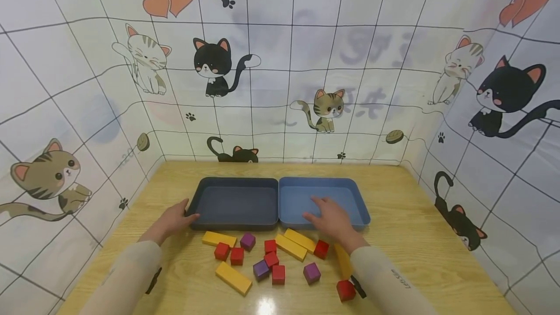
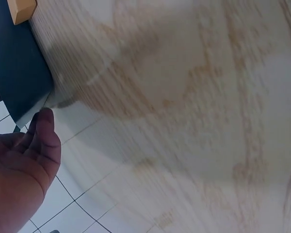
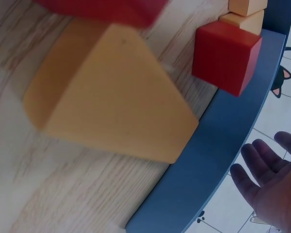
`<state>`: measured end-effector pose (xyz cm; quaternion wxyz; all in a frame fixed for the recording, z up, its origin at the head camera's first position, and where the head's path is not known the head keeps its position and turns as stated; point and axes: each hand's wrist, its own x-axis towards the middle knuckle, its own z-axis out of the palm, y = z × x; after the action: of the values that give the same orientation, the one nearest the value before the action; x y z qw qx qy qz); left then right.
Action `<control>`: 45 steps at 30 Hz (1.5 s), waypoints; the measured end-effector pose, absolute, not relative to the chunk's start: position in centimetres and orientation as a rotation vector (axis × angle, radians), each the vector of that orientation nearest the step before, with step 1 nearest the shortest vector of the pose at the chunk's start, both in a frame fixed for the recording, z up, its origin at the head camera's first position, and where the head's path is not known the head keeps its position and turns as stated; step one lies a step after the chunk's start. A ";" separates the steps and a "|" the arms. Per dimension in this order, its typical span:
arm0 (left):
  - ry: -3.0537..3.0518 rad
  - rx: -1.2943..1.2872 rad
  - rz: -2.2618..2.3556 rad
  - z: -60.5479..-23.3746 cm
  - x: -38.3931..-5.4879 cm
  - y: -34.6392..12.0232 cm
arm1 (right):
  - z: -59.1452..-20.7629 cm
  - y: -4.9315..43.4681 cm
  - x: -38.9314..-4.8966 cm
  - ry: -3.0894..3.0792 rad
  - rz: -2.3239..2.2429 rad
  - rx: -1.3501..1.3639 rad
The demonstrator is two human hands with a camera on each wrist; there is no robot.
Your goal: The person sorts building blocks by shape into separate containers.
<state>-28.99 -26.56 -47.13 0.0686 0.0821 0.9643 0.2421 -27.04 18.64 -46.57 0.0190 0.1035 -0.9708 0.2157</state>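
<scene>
My left hand (image 1: pixel 174 217) is at the front left corner of a dark navy tray (image 1: pixel 236 228). Its thumb reaches over the rim and its curled fingers lie along the outer side; the left wrist view shows these fingers (image 2: pixel 46 133) against the tray corner. Over the front part of a light blue tray (image 1: pixel 352 198) hovers my right hand (image 1: pixel 331 220), fingers spread and loosely bent, holding nothing. Beneath the right wrist stands a yellow block (image 3: pixel 116 97), partly hidden by the arm in the head view. A red cube (image 1: pixel 321 249) sits close to that tray's front wall.
In front of the side-by-side trays lie several red cubes (image 1: pixel 278 274), purple cubes (image 1: pixel 312 272) and yellow oblong blocks (image 1: pixel 234 278) on a wooden table (image 1: pixel 407 237). Another red cube (image 1: pixel 345 290) is by the right sleeve. Cat-printed cloth walls (image 1: pixel 271 52) enclose the back and sides.
</scene>
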 end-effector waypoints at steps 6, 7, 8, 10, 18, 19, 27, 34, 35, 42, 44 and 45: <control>2.895 0.224 0.773 -47.4 -29.0 -26.6 | -46.1 17.7 -26.8 -3.014 0.700 0.327; 2.892 0.216 0.781 -47.4 -29.0 -26.6 | -46.0 17.6 -26.8 -3.016 0.700 0.330; 2.888 0.207 0.791 -47.4 -29.0 -26.6 | -45.9 17.5 -26.7 -3.016 0.703 0.333; 2.887 0.200 0.808 -47.4 -29.0 -26.5 | -45.8 17.3 -26.7 -3.018 0.703 0.340; 2.888 0.234 0.905 -47.5 -28.8 -25.8 | -45.6 16.8 -26.6 -3.011 0.695 0.377; 2.886 0.240 0.914 -47.5 -28.8 -25.7 | -45.6 16.7 -26.5 -3.010 0.695 0.383; 2.831 0.270 0.997 -47.5 -28.5 -24.9 | -45.6 15.9 -26.1 -2.992 0.726 0.519; 2.799 0.253 1.066 -47.6 -28.6 -24.2 | -45.8 14.9 -25.2 -2.982 0.765 0.682; 2.797 0.251 1.076 -47.7 -28.6 -24.1 | -45.8 14.8 -25.0 -2.980 0.772 0.708; 2.798 0.263 1.099 -48.2 -28.7 -23.5 | -45.7 15.7 -23.2 -3.004 0.926 0.857; 2.796 0.264 1.115 -48.3 -28.6 -23.4 | -45.7 16.4 -22.7 -3.018 0.910 0.909; 2.796 0.265 1.121 -48.3 -28.6 -23.3 | -45.7 16.8 -22.5 -3.030 0.901 0.929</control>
<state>-28.61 -23.33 -48.30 0.0588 0.0874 0.9230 0.3700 -22.46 16.80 -45.67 -0.0763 0.2811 -0.9169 0.2728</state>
